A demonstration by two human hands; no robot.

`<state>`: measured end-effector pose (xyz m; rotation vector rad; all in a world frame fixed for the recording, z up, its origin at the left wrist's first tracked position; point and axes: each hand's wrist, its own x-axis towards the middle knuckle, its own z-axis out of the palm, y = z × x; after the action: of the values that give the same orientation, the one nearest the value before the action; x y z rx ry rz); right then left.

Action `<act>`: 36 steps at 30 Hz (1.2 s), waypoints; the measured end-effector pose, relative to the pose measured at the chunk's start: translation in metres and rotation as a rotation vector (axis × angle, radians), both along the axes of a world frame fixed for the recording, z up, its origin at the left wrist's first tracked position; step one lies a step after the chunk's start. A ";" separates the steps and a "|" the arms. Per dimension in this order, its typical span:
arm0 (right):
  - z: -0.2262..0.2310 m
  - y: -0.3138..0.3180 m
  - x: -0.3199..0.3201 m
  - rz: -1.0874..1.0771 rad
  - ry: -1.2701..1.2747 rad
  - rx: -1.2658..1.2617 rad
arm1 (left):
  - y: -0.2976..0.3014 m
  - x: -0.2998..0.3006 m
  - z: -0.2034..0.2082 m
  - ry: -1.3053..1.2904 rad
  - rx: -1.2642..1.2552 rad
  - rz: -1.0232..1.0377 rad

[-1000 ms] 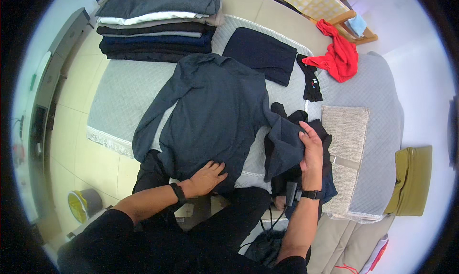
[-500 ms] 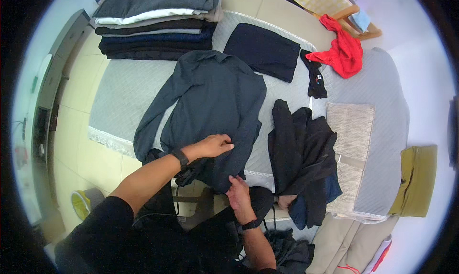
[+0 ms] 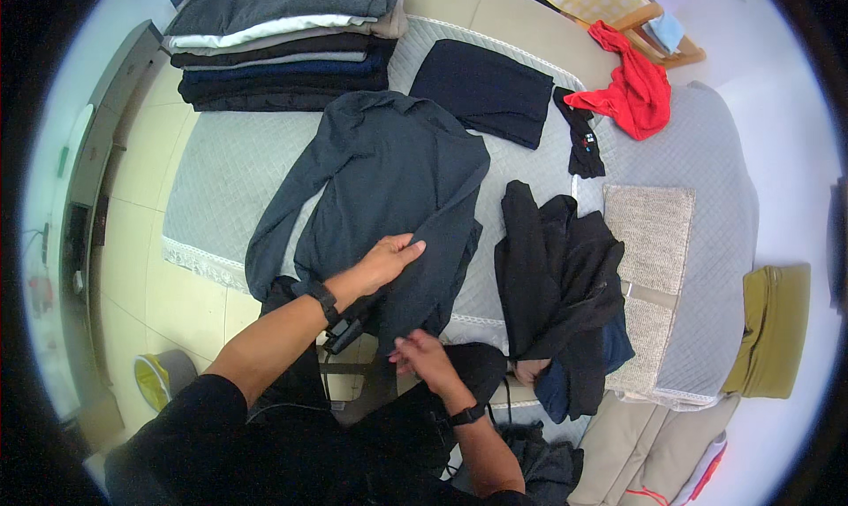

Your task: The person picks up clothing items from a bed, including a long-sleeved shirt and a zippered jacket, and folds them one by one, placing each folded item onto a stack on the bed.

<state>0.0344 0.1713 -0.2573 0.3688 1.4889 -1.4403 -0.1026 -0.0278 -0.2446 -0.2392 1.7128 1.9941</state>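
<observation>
A dark grey long-sleeved shirt [image 3: 389, 175] lies spread in front of me, its collar end away from me and its left sleeve out to the side. My left hand [image 3: 386, 263] rests on the lower part of the shirt with the thumb stretched out, beside the right sleeve, which is folded inward. Nearer to me, the bent fingers of my right hand [image 3: 426, 363] are closed at that sleeve's cuff end; the exact grip is partly hidden. Both wrists wear black bands.
A tall stack of folded clothes [image 3: 283, 73] stands far left. Beyond the shirt lie a folded navy garment [image 3: 481, 91], a small black piece [image 3: 583, 139] and a red garment [image 3: 636, 91]. Crumpled black clothing [image 3: 561, 276] is at right, near a beige woven pad [image 3: 649, 241] and olive cloth [image 3: 773, 329].
My right hand has turned over from palm-up under the cuff to palm-down and shifted slightly left. The sleeve end has moved inward. My left hand has moved slightly away from me.
</observation>
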 end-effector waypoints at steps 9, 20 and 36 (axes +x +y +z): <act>0.017 0.054 -0.032 0.115 1.004 0.656 | -0.047 0.019 -0.050 0.054 -0.502 -0.137; 0.067 0.217 -0.126 0.108 0.860 1.622 | -0.037 0.032 -0.060 0.164 -0.643 -0.129; 0.158 0.261 -0.074 0.297 1.371 1.278 | -0.038 0.027 -0.071 0.152 -0.652 -0.151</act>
<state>-0.0396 0.4324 -0.0994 -0.2224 3.2915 -0.1208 -0.0758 -0.0658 -0.3152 -0.1691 2.3614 1.3228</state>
